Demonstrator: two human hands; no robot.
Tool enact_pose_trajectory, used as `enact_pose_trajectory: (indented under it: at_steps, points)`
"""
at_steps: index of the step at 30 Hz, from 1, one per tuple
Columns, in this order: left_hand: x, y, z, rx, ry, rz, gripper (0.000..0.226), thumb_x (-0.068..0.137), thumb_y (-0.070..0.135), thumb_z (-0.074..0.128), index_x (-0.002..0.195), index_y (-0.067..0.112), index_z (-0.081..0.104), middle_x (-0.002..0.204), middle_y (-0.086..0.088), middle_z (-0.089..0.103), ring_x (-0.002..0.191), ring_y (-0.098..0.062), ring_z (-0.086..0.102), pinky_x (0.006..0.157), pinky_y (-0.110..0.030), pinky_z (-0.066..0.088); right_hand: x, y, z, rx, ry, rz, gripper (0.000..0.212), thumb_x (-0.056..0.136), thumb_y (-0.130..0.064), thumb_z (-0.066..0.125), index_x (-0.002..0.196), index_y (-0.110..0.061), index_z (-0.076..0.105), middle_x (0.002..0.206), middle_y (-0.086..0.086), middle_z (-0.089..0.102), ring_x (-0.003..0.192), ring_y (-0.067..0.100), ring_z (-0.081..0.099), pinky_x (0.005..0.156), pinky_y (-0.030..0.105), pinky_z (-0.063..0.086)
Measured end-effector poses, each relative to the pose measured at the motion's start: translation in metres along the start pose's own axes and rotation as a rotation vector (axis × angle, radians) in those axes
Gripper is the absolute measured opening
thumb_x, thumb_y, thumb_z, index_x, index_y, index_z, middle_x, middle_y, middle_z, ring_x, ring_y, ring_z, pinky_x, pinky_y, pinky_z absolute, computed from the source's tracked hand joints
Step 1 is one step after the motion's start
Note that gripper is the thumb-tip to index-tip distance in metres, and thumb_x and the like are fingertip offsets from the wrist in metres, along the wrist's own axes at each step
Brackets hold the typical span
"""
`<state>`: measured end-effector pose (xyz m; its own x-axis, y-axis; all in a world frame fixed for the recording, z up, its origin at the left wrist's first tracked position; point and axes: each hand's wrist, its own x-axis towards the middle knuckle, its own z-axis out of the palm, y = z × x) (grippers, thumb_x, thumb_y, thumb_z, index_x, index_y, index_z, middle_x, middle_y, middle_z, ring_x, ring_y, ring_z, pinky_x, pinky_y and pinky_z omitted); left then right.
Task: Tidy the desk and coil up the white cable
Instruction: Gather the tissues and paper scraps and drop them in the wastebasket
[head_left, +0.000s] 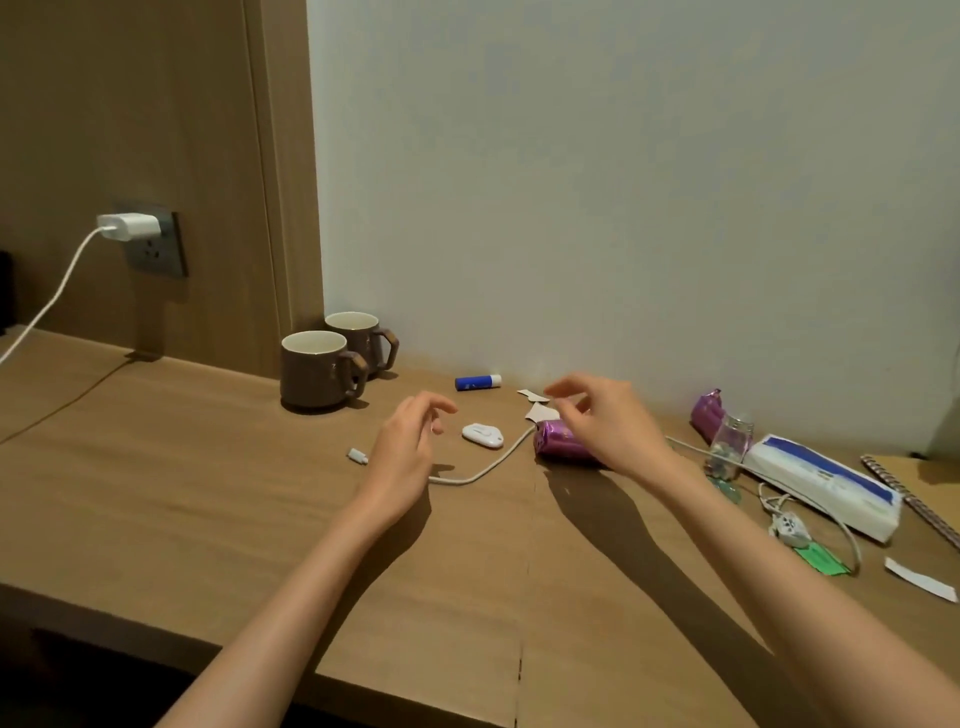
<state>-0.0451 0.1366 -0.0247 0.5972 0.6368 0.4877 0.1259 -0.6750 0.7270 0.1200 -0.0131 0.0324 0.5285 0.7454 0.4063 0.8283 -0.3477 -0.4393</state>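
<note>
Both hands hover above the wooden desk (208, 493) with fingers loosely curled. The left hand (410, 447) grips nothing, and the right hand (608, 421) grips nothing either, its thumb and forefinger apart above a purple foil packet (563, 446). The white cable (498, 460) lies uncoiled on the desk. It runs from under the left hand, past a small white oval device (483, 435) and behind the packet, then on rightward beside a glass jar (730, 447) and a white-and-blue tissue pack (826, 483). Its plug end (357, 456) lies just left of the left hand. A blue glue stick (478, 383) lies by the wall, its label too blurred to read. Two brown mugs (314, 371) stand at the back left.
</note>
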Motion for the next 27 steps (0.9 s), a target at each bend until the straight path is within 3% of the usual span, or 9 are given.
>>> enact_pose_trajectory:
  at_steps: [3, 7, 10, 15, 21, 27]
  points:
    - [0.002, -0.009, -0.002, -0.039, 0.061, -0.051, 0.024, 0.1, 0.017, 0.036, 0.103, 0.025, 0.058, 0.082, 0.005, 0.059, 0.074, -0.007, 0.055, 0.065, -0.026, 0.045, 0.045, 0.022, 0.011, -0.024, -0.064, 0.064, 0.023, 0.092, -0.019, 0.052, 0.111, -0.021, 0.066, 0.114, -0.006, 0.067, 0.089, 0.011, 0.058, 0.08, 0.027, 0.045]
    - [-0.002, -0.012, -0.003, -0.017, 0.086, -0.115, 0.016, 0.096, 0.03, 0.045, 0.09, 0.03, 0.059, 0.065, -0.006, 0.06, 0.06, -0.02, 0.056, 0.056, -0.043, 0.05, 0.09, 0.045, 0.039, -0.1, -0.213, 0.156, 0.026, 0.091, -0.019, 0.055, 0.116, -0.019, 0.064, 0.126, 0.004, 0.062, 0.112, 0.02, 0.057, 0.093, 0.031, 0.045]
    - [-0.005, -0.008, -0.002, 0.057, 0.073, -0.098, 0.014, 0.093, 0.03, 0.049, 0.086, 0.028, 0.062, 0.056, 0.0, 0.058, 0.054, -0.013, 0.055, 0.054, -0.04, 0.05, 0.115, 0.051, 0.062, -0.123, -0.291, 0.211, 0.032, 0.088, -0.02, 0.062, 0.12, -0.015, 0.062, 0.13, 0.008, 0.059, 0.118, 0.023, 0.054, 0.097, 0.034, 0.045]
    - [-0.001, -0.011, -0.001, 0.157, 0.003, -0.114, 0.016, 0.093, 0.034, 0.049, 0.089, 0.029, 0.064, 0.054, 0.003, 0.057, 0.052, -0.01, 0.054, 0.051, -0.034, 0.049, 0.14, 0.058, 0.092, -0.182, -0.336, 0.292, 0.037, 0.089, -0.018, 0.061, 0.126, -0.01, 0.057, 0.124, 0.011, 0.06, 0.11, 0.026, 0.057, 0.088, 0.032, 0.049]
    - [0.001, -0.015, 0.001, 0.235, -0.02, -0.133, 0.018, 0.093, 0.036, 0.047, 0.096, 0.029, 0.063, 0.054, 0.002, 0.057, 0.053, -0.015, 0.055, 0.051, -0.035, 0.048, 0.149, 0.067, 0.108, -0.365, -0.229, 0.187, 0.016, 0.083, -0.007, 0.057, 0.09, -0.006, 0.071, 0.092, 0.015, 0.069, 0.083, 0.03, 0.064, 0.074, 0.041, 0.057]
    - [-0.002, -0.015, -0.001, 0.293, -0.054, -0.127, 0.022, 0.097, 0.036, 0.042, 0.107, 0.029, 0.061, 0.056, 0.008, 0.057, 0.052, -0.009, 0.055, 0.053, -0.032, 0.052, 0.149, 0.061, 0.105, -0.438, -0.26, 0.125, 0.011, 0.079, -0.005, 0.058, 0.082, -0.004, 0.068, 0.084, 0.014, 0.067, 0.077, 0.03, 0.062, 0.068, 0.039, 0.057]
